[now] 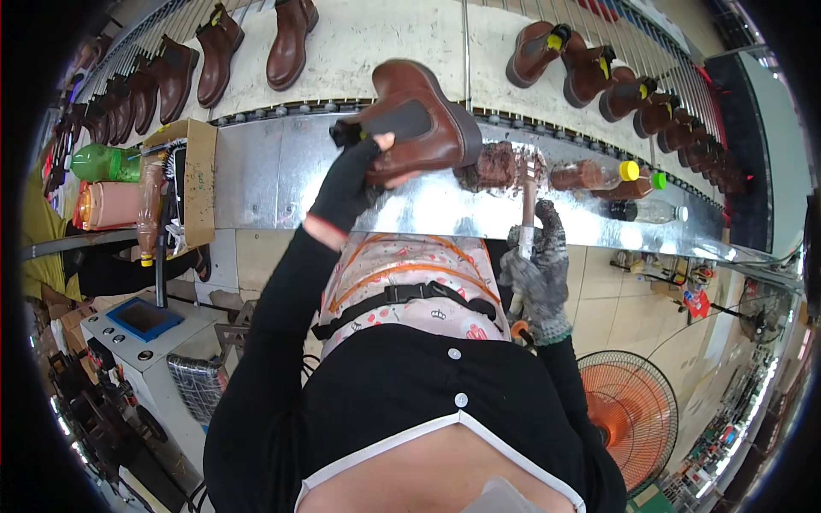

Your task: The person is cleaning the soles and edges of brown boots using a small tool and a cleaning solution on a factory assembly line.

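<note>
1. The left hand [349, 184], in a black glove with bare fingertips, is pinching the brown ankle boot [436, 141] near its open top. This grip is closed around the leather.
2. The boot is tipped on its side over the shiny metal surface [265, 171]. Its open top faces left, its toe points away from the person, and its sole faces right, toward the brush.
3. A crumbly brown block [489, 167] sits on the surface, just right of the boot and between it and the brush tip.
4. The brush [528, 205] is right of the boot and apart from it. Its long handle runs nearly straight away from the person, with the tip at the far end.
5. The right hand [539, 278], in a gray glove, has its fingers curled around the brush handle. The left hand is nearer the boot.
</note>
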A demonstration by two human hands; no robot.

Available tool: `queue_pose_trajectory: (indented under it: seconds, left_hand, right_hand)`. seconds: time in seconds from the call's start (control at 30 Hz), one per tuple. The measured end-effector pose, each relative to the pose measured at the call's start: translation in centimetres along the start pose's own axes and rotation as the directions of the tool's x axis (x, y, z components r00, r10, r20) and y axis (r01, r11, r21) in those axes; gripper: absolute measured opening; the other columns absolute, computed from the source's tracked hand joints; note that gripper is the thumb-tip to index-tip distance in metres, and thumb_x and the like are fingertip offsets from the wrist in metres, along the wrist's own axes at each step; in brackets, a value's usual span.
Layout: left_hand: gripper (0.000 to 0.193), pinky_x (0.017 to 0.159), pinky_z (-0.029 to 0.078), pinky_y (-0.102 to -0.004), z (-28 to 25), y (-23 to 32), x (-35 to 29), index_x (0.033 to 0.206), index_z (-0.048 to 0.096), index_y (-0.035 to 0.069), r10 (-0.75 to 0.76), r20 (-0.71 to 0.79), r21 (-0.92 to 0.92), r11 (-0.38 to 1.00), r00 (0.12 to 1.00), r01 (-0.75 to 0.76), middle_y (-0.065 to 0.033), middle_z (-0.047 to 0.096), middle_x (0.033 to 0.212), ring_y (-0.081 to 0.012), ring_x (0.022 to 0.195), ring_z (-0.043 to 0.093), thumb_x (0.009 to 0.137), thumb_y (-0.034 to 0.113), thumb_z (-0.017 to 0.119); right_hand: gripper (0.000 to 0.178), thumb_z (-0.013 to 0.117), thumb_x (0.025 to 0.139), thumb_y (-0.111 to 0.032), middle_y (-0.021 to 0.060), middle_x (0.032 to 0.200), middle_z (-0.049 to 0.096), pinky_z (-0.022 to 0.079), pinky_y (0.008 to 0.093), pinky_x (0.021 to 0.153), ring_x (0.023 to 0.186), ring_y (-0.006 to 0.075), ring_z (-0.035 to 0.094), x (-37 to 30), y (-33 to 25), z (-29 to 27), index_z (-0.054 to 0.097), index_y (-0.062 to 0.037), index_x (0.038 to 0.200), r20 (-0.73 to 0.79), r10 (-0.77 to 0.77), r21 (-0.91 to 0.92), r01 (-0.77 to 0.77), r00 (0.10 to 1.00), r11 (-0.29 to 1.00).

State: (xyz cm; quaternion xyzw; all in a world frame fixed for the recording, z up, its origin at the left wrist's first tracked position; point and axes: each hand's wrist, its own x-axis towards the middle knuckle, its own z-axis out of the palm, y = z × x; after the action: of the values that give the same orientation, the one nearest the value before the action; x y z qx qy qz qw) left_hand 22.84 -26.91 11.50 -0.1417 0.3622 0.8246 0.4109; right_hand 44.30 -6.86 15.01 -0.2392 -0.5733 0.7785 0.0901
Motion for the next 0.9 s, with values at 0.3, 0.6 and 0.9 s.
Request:
queue_pose_trajectory:
  seconds: [0.3, 0.6, 0.9]
  left_hand:
    - [0.049, 0.069, 0.051, -0.0412, 0.6, 9.9, 21.8, 0.104, 0.054, 0.003, 0.701, 0.244, 0.941, -0.003, 0.670, -0.339, -0.0159, 0.063, 0.091, -0.0334, 0.083, 0.063, 0.071, 0.034, 0.071]
    - [0.063, 0.076, 0.048, -0.0458, 0.2, 8.7, 21.5, 0.139, 0.030, 0.012, 0.600, 0.239, 0.966, -0.224, 0.764, -0.127, -0.0283, 0.060, 0.099, -0.0411, 0.089, 0.060, 0.084, 0.033, 0.054]
    - [0.076, 0.107, 0.011, -0.0577, -10.8, -7.9, 4.8, 0.139, 0.035, 0.011, 0.209, 0.154, 0.803, -0.596, 0.966, 0.000, -0.0258, 0.012, 0.148, -0.0439, 0.136, 0.011, 0.079, 0.048, 0.061]
  right_hand:
    - [0.043, 0.050, 0.089, -0.006, 0.0034, 0.073, 0.051, 0.040, 0.0250, 0.037, 0.046, 0.0109, 0.047, 5.4, 12.9, -3.0, 0.031, -0.0094, 0.127, -0.339, 0.075, 0.066, -0.056, 0.938, 0.996]
    - [0.037, 0.054, 0.091, -0.018, 0.0000, 0.069, 0.048, 0.038, 0.0245, 0.037, 0.047, 0.0105, 0.047, 5.7, 13.2, -2.9, 0.036, -0.0106, 0.123, -0.411, 0.142, 0.173, -0.076, 0.900, 0.982]
    - [0.026, 0.036, 0.095, -0.043, -0.0013, 0.069, 0.049, 0.041, 0.0312, 0.041, 0.047, 0.0143, 0.046, 6.7, 16.3, -5.2, 0.049, -0.0196, 0.097, -0.277, 0.261, 0.571, -0.060, 0.925, 0.819]
